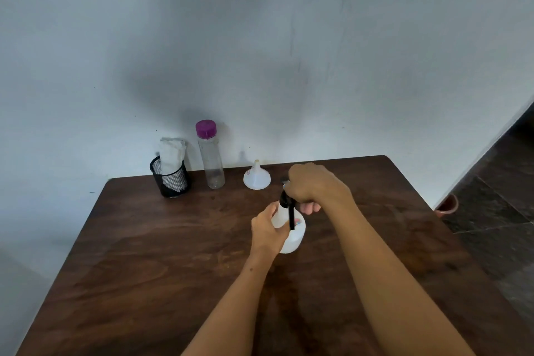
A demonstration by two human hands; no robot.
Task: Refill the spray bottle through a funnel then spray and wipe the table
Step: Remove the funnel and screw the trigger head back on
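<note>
A white spray bottle [293, 235] stands upright near the middle of the dark wooden table [161, 254]. My left hand [267, 231] grips its body from the left. My right hand [315, 186] is curled over the black spray head [286, 202], whose black trigger hangs down in front of the bottle. A white funnel [256, 176] sits upside down behind the bottle, spout up. A clear water bottle with a purple cap [211, 154] stands at the back. A white cloth [171, 157] is stuffed into a black mesh cup [171, 182].
The table stands against a pale wall. Its right edge drops to a dark tiled floor, where a brown pot [448, 205] sits by the wall corner.
</note>
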